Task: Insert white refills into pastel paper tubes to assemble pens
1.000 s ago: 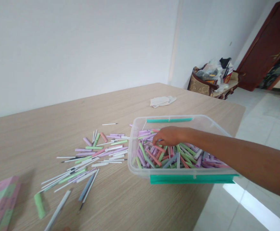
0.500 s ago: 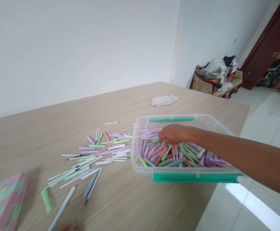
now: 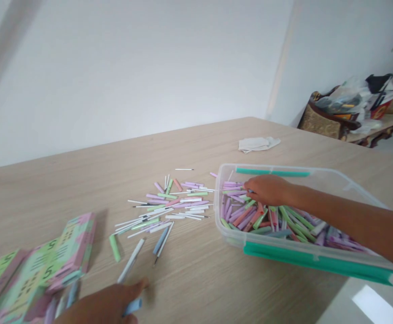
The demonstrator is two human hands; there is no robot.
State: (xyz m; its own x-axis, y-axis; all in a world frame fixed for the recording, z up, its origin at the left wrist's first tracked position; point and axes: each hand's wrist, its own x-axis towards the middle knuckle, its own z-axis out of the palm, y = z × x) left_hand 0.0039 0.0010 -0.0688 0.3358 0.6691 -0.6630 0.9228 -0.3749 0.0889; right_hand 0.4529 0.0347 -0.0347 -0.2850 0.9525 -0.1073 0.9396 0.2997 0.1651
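Observation:
At the bottom, partly cut off by the frame edge, my left hand (image 3: 104, 300) is closed on a pale blue pen piece (image 3: 133, 307) that sticks out between thumb and fingers. Just beyond the thumb lies a white pen (image 3: 131, 261), and a green pen cap (image 3: 114, 248) rests farther up. My right hand (image 3: 267, 189) reaches into a clear plastic box (image 3: 280, 258), its fingers curled down at the purple pen pieces (image 3: 233, 189) near the box's left end. What those fingertips pinch is hidden. Purple, green and red pen pieces (image 3: 267, 218) fill the box bottom.
White refills (image 3: 139, 220) and coloured pen parts lie scattered left of the box. Pink and green cartons (image 3: 71, 247) stand at lower left, with pens beside them. Behind the box is a folded cloth (image 3: 259, 144). A bench (image 3: 321, 121) with bags stands beyond the table.
The view has swung left, bringing more cartons into sight. My left hand has come farther into view with the blue pen piece. My right hand stays in the box.

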